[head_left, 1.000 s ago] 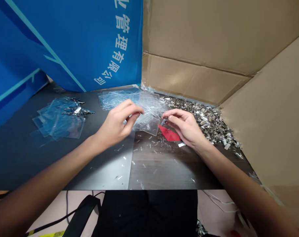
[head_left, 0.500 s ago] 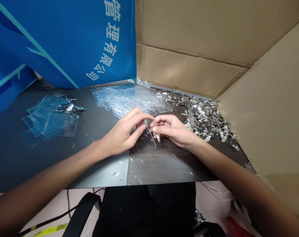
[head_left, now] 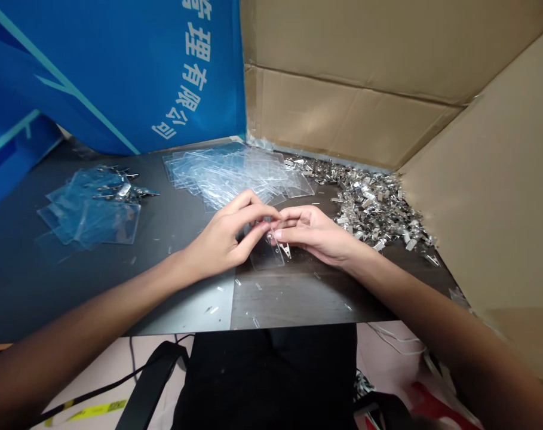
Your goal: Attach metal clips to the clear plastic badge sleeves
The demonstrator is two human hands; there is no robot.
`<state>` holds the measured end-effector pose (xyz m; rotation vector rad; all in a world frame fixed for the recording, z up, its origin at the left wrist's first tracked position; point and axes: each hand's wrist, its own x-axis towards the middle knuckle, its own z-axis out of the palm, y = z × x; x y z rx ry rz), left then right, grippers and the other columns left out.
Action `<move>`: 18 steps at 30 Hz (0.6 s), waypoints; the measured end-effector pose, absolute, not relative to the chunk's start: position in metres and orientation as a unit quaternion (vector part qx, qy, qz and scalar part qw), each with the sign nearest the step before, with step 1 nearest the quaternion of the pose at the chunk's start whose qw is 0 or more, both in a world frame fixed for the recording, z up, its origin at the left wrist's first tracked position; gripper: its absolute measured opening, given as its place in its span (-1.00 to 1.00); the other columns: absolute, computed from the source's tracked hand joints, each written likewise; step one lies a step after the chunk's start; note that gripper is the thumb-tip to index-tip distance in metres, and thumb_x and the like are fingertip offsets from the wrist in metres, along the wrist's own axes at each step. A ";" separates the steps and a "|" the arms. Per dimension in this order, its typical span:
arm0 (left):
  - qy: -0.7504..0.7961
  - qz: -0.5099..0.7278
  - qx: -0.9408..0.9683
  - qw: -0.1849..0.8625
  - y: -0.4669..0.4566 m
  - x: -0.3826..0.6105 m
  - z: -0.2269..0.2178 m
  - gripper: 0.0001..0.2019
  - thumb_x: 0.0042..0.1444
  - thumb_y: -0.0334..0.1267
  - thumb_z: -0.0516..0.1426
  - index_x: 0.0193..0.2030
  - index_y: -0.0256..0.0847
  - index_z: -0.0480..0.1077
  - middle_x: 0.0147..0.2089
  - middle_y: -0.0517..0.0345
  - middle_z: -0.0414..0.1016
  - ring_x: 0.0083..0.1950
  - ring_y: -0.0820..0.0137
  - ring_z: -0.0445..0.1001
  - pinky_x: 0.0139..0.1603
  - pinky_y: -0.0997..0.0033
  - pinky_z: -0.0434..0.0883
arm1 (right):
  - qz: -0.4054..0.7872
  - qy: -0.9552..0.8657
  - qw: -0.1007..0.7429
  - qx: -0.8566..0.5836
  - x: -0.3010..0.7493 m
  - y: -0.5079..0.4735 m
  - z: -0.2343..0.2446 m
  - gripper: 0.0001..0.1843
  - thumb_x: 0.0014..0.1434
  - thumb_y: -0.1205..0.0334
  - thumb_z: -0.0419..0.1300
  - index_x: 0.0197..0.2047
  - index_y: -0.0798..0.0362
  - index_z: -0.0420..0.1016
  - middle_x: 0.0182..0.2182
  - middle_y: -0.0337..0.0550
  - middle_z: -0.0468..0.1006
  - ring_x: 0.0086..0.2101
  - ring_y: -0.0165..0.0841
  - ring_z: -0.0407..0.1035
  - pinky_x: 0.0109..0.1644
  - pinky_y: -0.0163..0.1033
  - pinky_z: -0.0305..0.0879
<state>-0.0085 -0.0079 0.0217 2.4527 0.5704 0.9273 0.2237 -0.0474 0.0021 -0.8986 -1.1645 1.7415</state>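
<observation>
My left hand and my right hand meet at the middle of the table, fingertips almost touching. Between them hangs a clear plastic badge holder, its upper edge pinched by my left fingers. A small metal clip shows just under my right fingers, close to the holder's upper edge. My right hand seems to pinch this clip. Its upper end is hidden by my fingers, so I cannot see how it meets the holder.
A loose stack of clear holders lies behind my hands. Holders with clips lie to the left, and a heap of metal clips lies to the right. Small clear strips dot the dark table. Cardboard and a blue banner wall the back.
My hands have come together over the holder, which now sits between them. The red piece under my right hand no longer shows. The view has tilted slightly.
</observation>
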 end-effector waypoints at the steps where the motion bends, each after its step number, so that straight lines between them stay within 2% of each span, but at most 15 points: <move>1: 0.207 0.337 0.890 0.226 -0.008 -0.009 0.022 -0.78 0.54 -0.35 0.13 0.10 -0.19 0.62 -0.06 0.00 0.53 -0.07 0.27 0.54 0.01 0.21 0.53 | 0.695 -0.465 0.412 -0.361 0.225 -0.047 0.001 -0.69 0.04 0.19 0.70 -0.17 0.03 0.80 -0.29 -0.17 0.79 -0.27 -0.38 0.64 -0.16 -0.29 0.52; 4: 0.212 0.334 0.888 0.236 -0.007 -0.010 0.023 -0.81 0.51 -0.33 0.17 0.09 -0.17 0.63 -0.09 0.03 0.55 -0.08 0.28 0.55 0.00 0.21 0.52 | 0.689 -0.479 0.400 -0.370 0.227 -0.047 0.000 -0.81 0.08 0.29 0.63 -0.21 0.01 0.81 -0.32 -0.20 0.77 -0.30 -0.41 0.60 -0.26 -0.33 0.43; 8: 0.241 0.353 0.858 0.284 -0.005 -0.010 0.022 -0.78 0.41 -0.28 0.28 0.14 -0.17 0.60 -0.14 0.08 0.62 -0.15 0.32 0.56 -0.10 0.28 0.48 | 0.691 -0.480 0.401 -0.362 0.227 -0.048 0.001 -0.78 0.07 0.34 0.61 -0.18 -0.01 0.81 -0.33 -0.23 0.77 -0.30 -0.40 0.62 -0.16 -0.29 0.53; 15: 0.235 0.329 0.849 0.339 -0.002 -0.009 0.020 -0.70 0.33 -0.19 0.36 0.16 -0.15 0.60 -0.06 0.03 0.60 -0.05 0.25 0.56 0.06 0.18 0.53 | 0.704 -0.463 0.402 -0.359 0.224 -0.049 0.001 -0.65 0.04 0.21 0.70 -0.12 0.02 0.78 -0.27 -0.16 0.81 -0.28 -0.33 0.71 -0.02 -0.18 0.66; 18: 0.236 0.331 0.842 0.353 -0.001 -0.009 0.017 -0.65 0.31 -0.18 0.38 0.20 -0.14 0.58 0.05 -0.01 0.58 0.04 0.22 0.57 0.20 0.11 0.56 | 0.695 -0.462 0.419 -0.357 0.224 -0.048 0.000 -0.65 0.05 0.19 0.71 -0.12 0.01 0.78 -0.24 -0.16 0.81 -0.24 -0.35 0.70 -0.02 -0.21 0.65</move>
